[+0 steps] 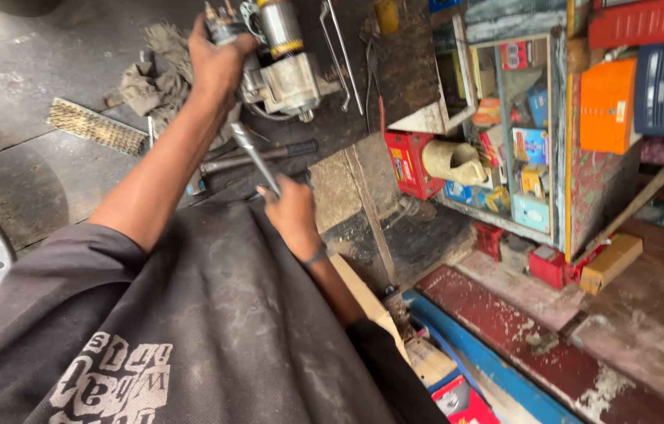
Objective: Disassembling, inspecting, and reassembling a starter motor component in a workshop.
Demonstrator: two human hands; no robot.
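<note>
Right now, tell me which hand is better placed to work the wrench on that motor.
Right hand: it likely grips the wrench, angled toward the motor. Left hand holds the motor.

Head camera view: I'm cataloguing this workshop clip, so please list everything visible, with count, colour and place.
Starter motor: one, silver-grey, on the dark workbench, gripped at its left end.
Metal tool: one, silver, slanting from the motor down to the right hand.
Rag: one, grey, left of the motor.
Wire brush: one, tan bristles, bench left.
Black-handled tool: one, lying under the motor.
Shelf cabinet: one, glass-fronted, full of coloured boxes, right.
Orange box: one, right of the cabinet.
Cardboard box: one, brown, floor right.
Left hand: on the motor.
Right hand: fingers around the tool.
</note>
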